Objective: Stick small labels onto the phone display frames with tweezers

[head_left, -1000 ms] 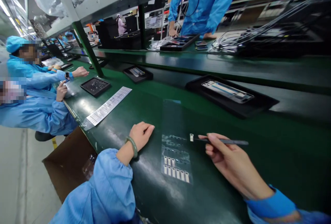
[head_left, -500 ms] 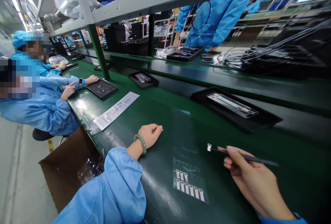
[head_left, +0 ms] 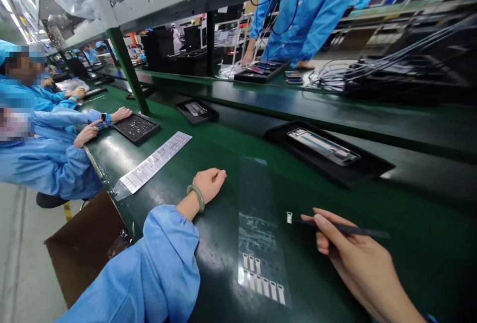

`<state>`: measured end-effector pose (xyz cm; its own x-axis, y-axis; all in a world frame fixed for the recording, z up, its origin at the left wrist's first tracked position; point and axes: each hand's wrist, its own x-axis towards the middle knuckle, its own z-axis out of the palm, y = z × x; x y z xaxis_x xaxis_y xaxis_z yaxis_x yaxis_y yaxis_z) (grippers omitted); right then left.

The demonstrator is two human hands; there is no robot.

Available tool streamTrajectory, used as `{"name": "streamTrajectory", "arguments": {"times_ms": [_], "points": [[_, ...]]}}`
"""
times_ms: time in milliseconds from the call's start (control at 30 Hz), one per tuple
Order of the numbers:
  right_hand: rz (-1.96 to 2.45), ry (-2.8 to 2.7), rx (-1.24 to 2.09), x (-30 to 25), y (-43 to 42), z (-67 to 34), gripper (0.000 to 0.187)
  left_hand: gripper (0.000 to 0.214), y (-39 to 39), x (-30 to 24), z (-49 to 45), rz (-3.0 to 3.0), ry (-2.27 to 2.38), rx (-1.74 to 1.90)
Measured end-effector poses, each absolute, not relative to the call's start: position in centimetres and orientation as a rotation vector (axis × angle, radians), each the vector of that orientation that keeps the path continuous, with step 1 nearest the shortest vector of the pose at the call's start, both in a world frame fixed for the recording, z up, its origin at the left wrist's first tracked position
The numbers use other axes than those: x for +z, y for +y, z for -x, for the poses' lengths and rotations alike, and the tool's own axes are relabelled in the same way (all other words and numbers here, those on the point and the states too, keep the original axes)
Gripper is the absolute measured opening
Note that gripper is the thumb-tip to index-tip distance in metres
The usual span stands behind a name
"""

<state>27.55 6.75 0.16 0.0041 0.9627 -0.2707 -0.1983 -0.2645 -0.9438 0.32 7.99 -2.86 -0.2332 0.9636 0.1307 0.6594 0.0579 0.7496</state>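
The right hand (head_left: 357, 258) pinches slim black tweezers (head_left: 339, 228) between the thumb and fingers, which press together along the shaft. A tiny white part (head_left: 289, 217) sits at the tweezers' tip, by the right edge of a clear plastic sheet (head_left: 259, 203). The sheet lies on the green bench (head_left: 219, 248) between the two hands, with two rows of small white pieces (head_left: 261, 278) at its near end. The left hand (head_left: 208, 185) rests on the bench with its fingers curled loosely together and holds nothing; a jade bangle (head_left: 196, 198) circles the wrist. Farther left lie a printed label sheet (head_left: 152, 161) and a black tray of small parts (head_left: 136, 128), with a co-worker's hand (head_left: 86, 134) near it. A black tray (head_left: 298, 164) holding a long device (head_left: 323, 146) sits far right.
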Motion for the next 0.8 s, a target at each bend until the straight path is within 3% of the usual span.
{"name": "streamTrajectory", "arguments": {"times_ms": [500,800], "points": [[1.329,-1.174,1.337,-1.4,7.2,-28.0,0.033,0.026,8.5,-2.7,-0.3,-1.637,1.884,1.048],[1.408,-1.29,1.248,-2.1,8.6,-28.3,0.041,0.026,10.6,-2.3,0.5,-1.655,1.842,1.081]]}}
